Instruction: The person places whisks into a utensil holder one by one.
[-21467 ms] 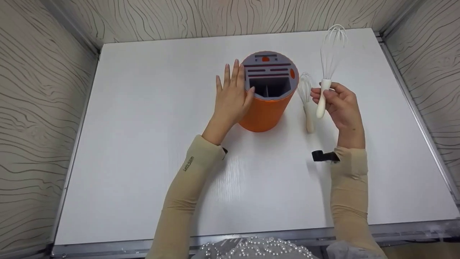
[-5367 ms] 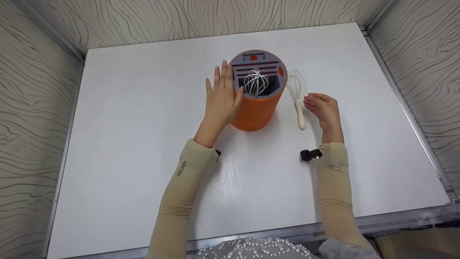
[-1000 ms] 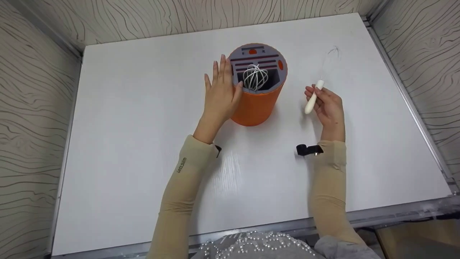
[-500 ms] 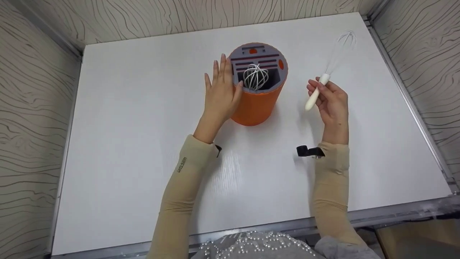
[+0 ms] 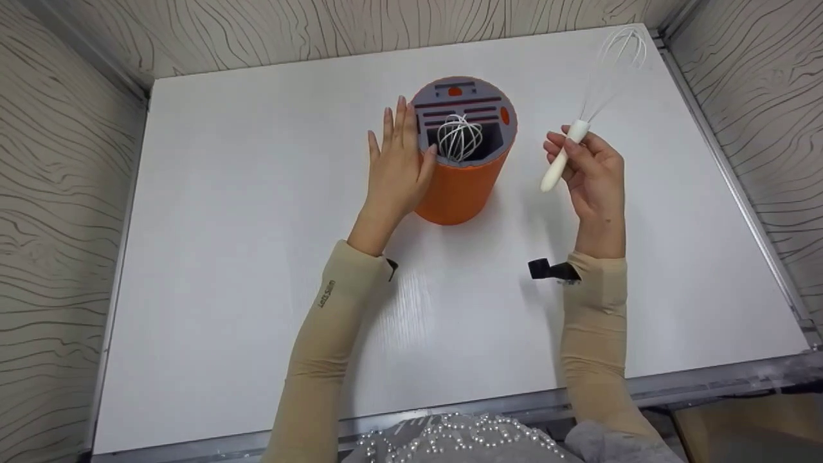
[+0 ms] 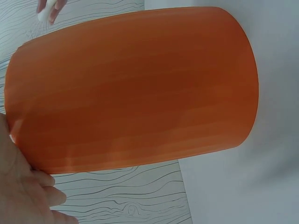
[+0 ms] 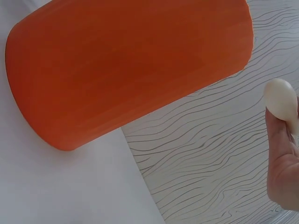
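Note:
An orange cylindrical utensil holder [image 5: 460, 196] with a grey slotted top stands upright on the white table. My left hand [image 5: 397, 172] lies along its left side near the rim, fingers straight and thumb at the front edge. A whisk [image 5: 459, 139] stands in the holder's large compartment, wire loops up; its handle is hidden inside. Right of the holder, my right hand [image 5: 595, 183] pinches a second whisk [image 5: 566, 156] by its cream handle. That whisk is raised and tilted, wires pointing away to the upper right. In the right wrist view the handle's rounded end [image 7: 280, 99] shows above the fingers.
The white table [image 5: 257, 193] reaches out around the holder. Wood-patterned panels [image 5: 308, 32] wall it at the back and both sides. A black wrist camera [image 5: 546, 269] juts from the right sleeve over the table.
The second whisk was lying on the table several seconds ago; my right hand has picked it up and lifted it higher. The first whisk went into the holder earlier. My left hand stays put.

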`<state>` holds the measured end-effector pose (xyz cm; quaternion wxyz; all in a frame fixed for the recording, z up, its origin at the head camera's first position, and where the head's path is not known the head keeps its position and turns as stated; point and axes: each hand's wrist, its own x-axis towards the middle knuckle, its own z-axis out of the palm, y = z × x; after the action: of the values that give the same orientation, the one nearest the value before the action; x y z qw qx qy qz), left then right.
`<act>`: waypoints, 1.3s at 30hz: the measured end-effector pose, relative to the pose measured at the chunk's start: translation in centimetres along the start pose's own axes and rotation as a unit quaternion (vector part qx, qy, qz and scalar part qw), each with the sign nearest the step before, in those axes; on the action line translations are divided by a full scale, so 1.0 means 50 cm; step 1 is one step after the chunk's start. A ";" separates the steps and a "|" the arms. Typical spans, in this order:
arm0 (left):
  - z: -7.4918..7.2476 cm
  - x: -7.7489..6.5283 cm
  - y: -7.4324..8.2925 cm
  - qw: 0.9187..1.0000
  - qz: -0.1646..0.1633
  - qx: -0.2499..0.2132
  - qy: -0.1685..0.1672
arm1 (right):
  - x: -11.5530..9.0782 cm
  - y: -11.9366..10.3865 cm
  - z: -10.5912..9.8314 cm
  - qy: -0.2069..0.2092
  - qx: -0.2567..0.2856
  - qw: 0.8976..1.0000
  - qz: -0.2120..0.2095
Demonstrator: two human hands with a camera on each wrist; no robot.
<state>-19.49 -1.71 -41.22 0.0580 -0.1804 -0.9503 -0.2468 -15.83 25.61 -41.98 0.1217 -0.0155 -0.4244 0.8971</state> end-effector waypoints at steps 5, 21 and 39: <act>0.000 0.001 0.001 1.000 0.001 0.007 0.002 | 0.003 -0.007 0.023 -0.019 -0.021 0.999 -0.016; 0.003 -0.001 0.000 1.000 0.001 -0.009 0.000 | 0.011 -0.016 0.083 -0.052 -0.043 0.997 -0.044; 0.004 0.002 -0.001 1.000 -0.007 -0.002 -0.003 | 0.021 -0.024 0.132 -0.076 -0.058 0.993 -0.070</act>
<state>-19.60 -1.62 -41.40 0.0530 -0.1751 -0.9513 -0.2482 -17.45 21.57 -36.75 0.1499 0.0755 -0.4840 0.8588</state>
